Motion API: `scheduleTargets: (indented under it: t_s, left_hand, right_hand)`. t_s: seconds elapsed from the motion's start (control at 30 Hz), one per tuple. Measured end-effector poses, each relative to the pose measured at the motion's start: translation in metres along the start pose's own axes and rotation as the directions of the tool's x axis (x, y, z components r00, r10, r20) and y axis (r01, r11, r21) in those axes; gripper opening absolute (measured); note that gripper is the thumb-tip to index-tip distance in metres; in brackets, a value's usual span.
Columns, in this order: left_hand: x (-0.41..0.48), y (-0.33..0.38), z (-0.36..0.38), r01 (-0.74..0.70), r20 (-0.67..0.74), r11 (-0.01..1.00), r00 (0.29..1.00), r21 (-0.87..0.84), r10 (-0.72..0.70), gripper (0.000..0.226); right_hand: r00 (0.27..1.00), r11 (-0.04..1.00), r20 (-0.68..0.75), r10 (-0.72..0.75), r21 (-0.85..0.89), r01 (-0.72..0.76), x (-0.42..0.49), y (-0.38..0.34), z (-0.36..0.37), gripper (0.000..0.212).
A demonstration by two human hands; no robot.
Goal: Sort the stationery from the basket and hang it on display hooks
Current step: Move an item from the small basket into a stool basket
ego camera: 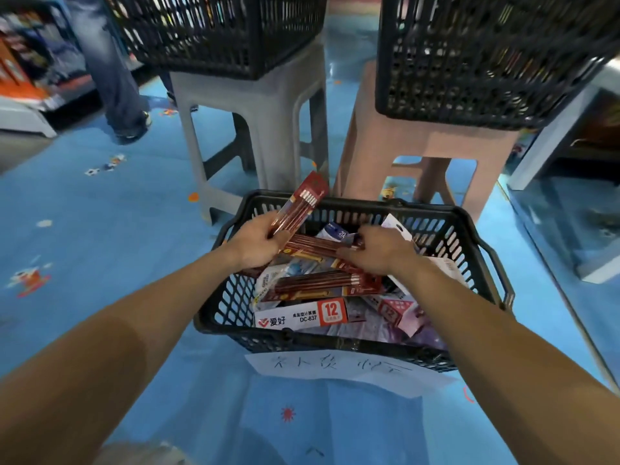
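Above the black plastic mesh basket [231, 297] on the blue floor [100, 229], the grip of the left hand [256, 243] holds a flat red pack of pencils [303, 201] tilted up, while the right hand [380, 255] pinches a second red pencil pack [315, 246] inside.

left hand [256, 241]: grips red pencil pack [303, 201], tilted up over far-left rim | right hand [379, 253]: fingers curled on second pack [315, 246] lying in the pile | basket [469, 216]: black, frame centre, on blue floor [100, 229] | calculator box [295, 317]: near wall | upper frame: grey stool [268, 105], pink stool [402, 146], each bearing a black crate
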State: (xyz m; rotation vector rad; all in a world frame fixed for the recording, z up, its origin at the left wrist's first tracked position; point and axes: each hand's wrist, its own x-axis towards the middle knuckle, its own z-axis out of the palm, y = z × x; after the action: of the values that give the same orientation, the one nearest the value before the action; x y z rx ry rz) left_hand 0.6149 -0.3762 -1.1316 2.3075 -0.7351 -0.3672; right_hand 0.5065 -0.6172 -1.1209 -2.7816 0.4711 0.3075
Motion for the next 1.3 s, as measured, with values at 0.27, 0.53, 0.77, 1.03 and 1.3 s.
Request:
scheduleTargets:
  t_s: [0.27, 0.53, 0.77, 1.03, 1.3]
  left_hand:
    - [-0.005, 0.000, -0.004, 0.068, -0.020, 0.993, 0.997, -0.100, -0.070, 0.028]
    - [-0.010, 0.010, -0.006, 0.083, -0.127, 0.987, 0.987, -0.139, -0.101, 0.021]
    - [-0.010, 0.022, -0.007, 0.128, -0.095, 0.904, 0.979, -0.407, -0.181, 0.023]
    - [-0.016, 0.049, -0.007, 0.299, 0.299, 0.652, 0.947, -0.697, -0.115, 0.023]
    - [-0.018, 0.046, -0.007, 0.456, 0.525, 0.601, 0.848, -0.656, -0.069, 0.068]
  right_hand:
    - [0.985, 0.990, 0.104, 0.136, -0.040, -0.133, 0.011, -0.009, 0.007, 0.057]
    - [0.993, 0.624, -0.044, 0.111, 0.781, -0.035, -0.012, 0.001, -0.043, 0.053]
    - [0.984, 0.224, -0.154, 0.091, 0.966, 0.130, -0.018, 0.009, -0.064, 0.029]
    - [0.991, 0.028, -0.105, -0.077, 0.994, 0.108, -0.022, -0.014, -0.069, 0.014]
    - [0.996, 0.160, -0.091, 0.009, 0.983, 0.088, -0.016, -0.024, -0.052, 0.019]
